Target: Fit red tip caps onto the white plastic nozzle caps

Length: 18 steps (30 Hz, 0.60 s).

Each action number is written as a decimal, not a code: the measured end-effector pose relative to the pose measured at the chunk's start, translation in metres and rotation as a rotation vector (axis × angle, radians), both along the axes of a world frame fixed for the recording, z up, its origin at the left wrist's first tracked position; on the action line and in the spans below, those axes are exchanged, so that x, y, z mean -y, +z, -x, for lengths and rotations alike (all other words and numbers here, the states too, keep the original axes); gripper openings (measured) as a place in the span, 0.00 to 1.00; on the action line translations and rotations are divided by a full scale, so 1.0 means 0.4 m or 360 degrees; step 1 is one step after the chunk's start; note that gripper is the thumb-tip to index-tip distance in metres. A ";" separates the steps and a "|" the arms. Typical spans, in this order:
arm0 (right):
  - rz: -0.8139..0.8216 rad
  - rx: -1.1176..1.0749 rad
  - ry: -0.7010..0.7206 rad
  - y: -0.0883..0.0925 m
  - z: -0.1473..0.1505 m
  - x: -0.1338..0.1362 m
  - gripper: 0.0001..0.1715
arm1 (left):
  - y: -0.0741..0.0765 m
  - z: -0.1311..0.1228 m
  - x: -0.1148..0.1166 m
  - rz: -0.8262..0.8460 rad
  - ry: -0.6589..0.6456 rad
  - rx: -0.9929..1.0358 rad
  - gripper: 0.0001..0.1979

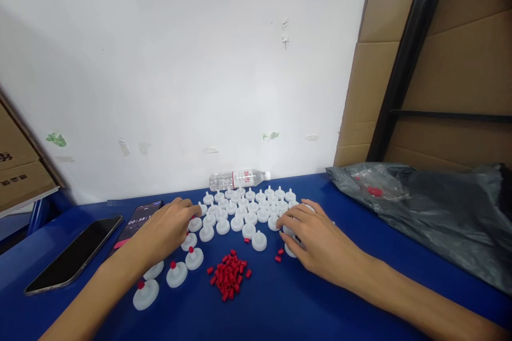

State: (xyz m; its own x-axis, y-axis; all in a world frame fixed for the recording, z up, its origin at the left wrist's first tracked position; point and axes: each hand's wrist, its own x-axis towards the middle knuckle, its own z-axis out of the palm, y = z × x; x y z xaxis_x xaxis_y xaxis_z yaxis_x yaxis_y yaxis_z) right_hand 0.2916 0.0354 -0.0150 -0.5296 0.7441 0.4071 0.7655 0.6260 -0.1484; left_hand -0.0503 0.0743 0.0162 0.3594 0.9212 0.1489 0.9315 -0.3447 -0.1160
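White caps: many small round white plastic caps with spouts (244, 213) stand in tidy rows just behind the pile of little red plastic tubes (228, 275). The spouts point up, so each one looks easy to reach.
Red-topped caps: a few white caps with red tips (176, 273) sit to the left of the red pile, apart from the plain ones. It seems they are kept apart so the two kinds do not mix.
Left hand: the left hand (166, 230) lies palm down, behind and left of the red pile. Its fingers curl over the left edge of the rows. I cannot tell if it grips a cap.
Right hand: the right hand (318, 240) lies to the right of the red pile with bent fingers on some caps. I cannot tell if it holds one.
Stray bits: two red tubes (278, 256) lie just right of the pile.
Table: the blue table (280, 303) is under it all.
Far left: a black phone (76, 261) and a lit phone (138, 219).
Far behind: a clear water bottle (239, 179) on its side.
Far right: a grey plastic bag (436, 208).
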 end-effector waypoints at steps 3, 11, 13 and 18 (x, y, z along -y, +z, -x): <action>-0.0019 0.0070 -0.0024 -0.006 -0.008 -0.003 0.10 | 0.010 -0.011 0.009 -0.0073 -0.0091 -0.0011 0.22; -0.0031 0.0068 -0.0005 0.001 -0.008 0.000 0.10 | -0.001 -0.143 0.092 -0.0222 -0.0722 0.0210 0.16; -0.0031 0.0044 0.0045 0.007 -0.006 0.004 0.09 | -0.015 -0.173 0.111 -0.0186 -0.0825 0.0221 0.16; 0.0029 0.0015 0.0155 0.007 -0.002 0.011 0.05 | -0.034 -0.184 0.123 -0.0129 -0.0883 0.0277 0.17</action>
